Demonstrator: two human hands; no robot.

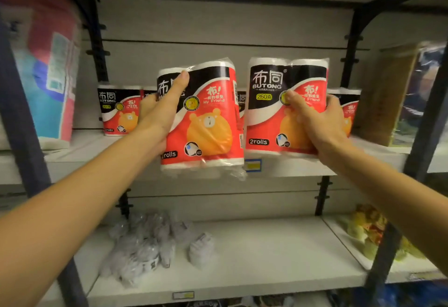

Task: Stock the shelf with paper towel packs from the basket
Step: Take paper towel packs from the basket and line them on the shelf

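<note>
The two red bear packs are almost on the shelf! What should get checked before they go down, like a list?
1. Left hand has a firm hold on the left pack: ok, thumb across the front, fingers behind.
2. Right hand has a firm hold on the right pack: ok, fingers curl round its right edge.
3. Packs upright: right pack ok; left pack not ok, it leans a little.
4. Packs raised above the shelf edge: left not ok, its bottom hangs below the edge; right cannot tell.
5. Free room in front of the stocked packs: cannot tell, the held packs hide it.
</note>
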